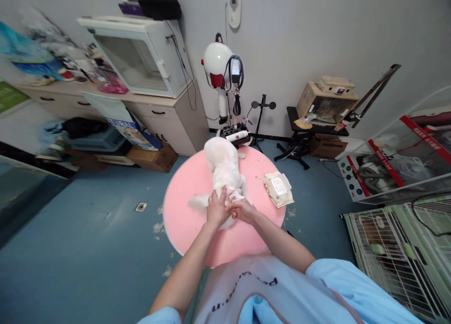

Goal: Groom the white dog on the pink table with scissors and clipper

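Note:
A white, furry animal (225, 162), short-coated along its back, lies on a round pink table (186, 220). Its rump points away from me and its front end is close to my hands. My left hand (217, 207) grips the animal's front end, thumb and fingers pressed into the fur. Beside it, my right hand (244, 211) has its fingers curled and pinched together against the animal. Something whitish and pink shows at those fingertips; whether it is an ear or a wipe I cannot tell. A pack of wipes (278, 188) lies to the right.
At the table's far edge are a white bottle (237, 136) and a stand dryer (217, 63). A cabinet (190, 122) bears a glass-fronted box (134, 56). Wire cages (391, 253) stand at right. Fur tufts (158, 227) litter the blue floor.

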The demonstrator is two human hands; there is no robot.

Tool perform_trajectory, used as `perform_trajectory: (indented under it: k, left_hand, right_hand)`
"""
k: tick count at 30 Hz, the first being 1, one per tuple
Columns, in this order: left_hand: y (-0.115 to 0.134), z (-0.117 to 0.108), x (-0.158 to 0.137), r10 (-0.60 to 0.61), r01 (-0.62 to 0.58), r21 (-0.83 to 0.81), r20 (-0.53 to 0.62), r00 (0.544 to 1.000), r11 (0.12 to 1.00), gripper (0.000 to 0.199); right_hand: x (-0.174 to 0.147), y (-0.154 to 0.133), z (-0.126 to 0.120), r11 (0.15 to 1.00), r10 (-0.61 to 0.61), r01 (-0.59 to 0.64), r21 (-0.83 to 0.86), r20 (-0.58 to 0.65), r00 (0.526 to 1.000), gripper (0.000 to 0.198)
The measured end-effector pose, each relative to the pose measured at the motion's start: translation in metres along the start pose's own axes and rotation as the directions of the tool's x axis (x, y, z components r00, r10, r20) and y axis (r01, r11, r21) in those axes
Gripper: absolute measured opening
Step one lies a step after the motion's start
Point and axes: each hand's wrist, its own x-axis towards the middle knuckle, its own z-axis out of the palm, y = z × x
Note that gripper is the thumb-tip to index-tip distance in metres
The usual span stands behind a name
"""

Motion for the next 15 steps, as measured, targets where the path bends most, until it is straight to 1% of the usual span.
perform_trajectory:
  k: [5,7,9,11,15]
  left_hand:
    - [-0.003,0.001,0.000,0.024,-0.024,-0.018,0.005,1.000,1.000,0.082]
    - [-0.004,0.002,-0.001,0.023,-0.023,-0.022,0.008,1.000,0.999,0.080]
    - [-0.004,0.004,-0.001,0.022,-0.022,-0.024,0.002,1.000,0.999,0.079]
    - [-0.005,0.006,-0.001,0.025,-0.025,-0.024,-0.006,1.000,0.999,0.081]
    - [-0.006,0.009,0.000,0.025,-0.025,-0.029,0.002,1.000,0.999,0.086]
  right_hand:
    - [0.007,0.004,-0.001,0.979,-0.061,0.053,-0.197,-0.036,0.997,0.017]
    - [0.008,0.001,-0.002,0.948,-0.062,0.046,-0.315,-0.043,0.997,0.014]
    - [0.009,-0.006,-0.003,0.896,-0.032,0.004,-0.443,-0.056,0.998,0.012]
    - [0.010,-0.015,-0.004,0.848,0.021,-0.053,-0.527,-0.067,0.998,0.011]
    - [0.014,-0.031,-0.006,0.789,0.161,-0.162,-0.593,-0.056,0.985,0.009]
